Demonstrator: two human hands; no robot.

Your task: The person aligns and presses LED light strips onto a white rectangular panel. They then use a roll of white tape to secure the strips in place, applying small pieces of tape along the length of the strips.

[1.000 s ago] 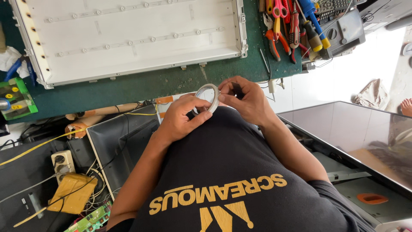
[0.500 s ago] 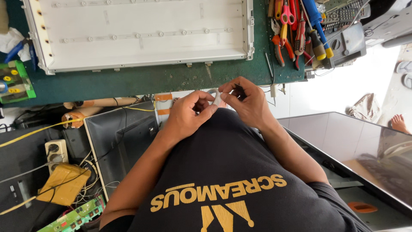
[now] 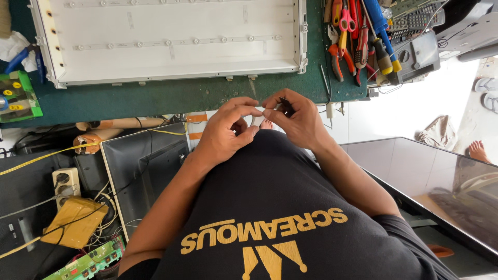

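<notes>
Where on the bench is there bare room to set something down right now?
Bare green mat runs in a strip between the white panel tray and the bench's near edge, ahead of the left hand and right hand. The far right is crowded with a heap of hand tools. The left end holds a green circuit board.

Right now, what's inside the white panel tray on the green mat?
Inside the white panel tray lie thin strips studded with small round lenses. Its top part is cut off by the frame edge.
</notes>
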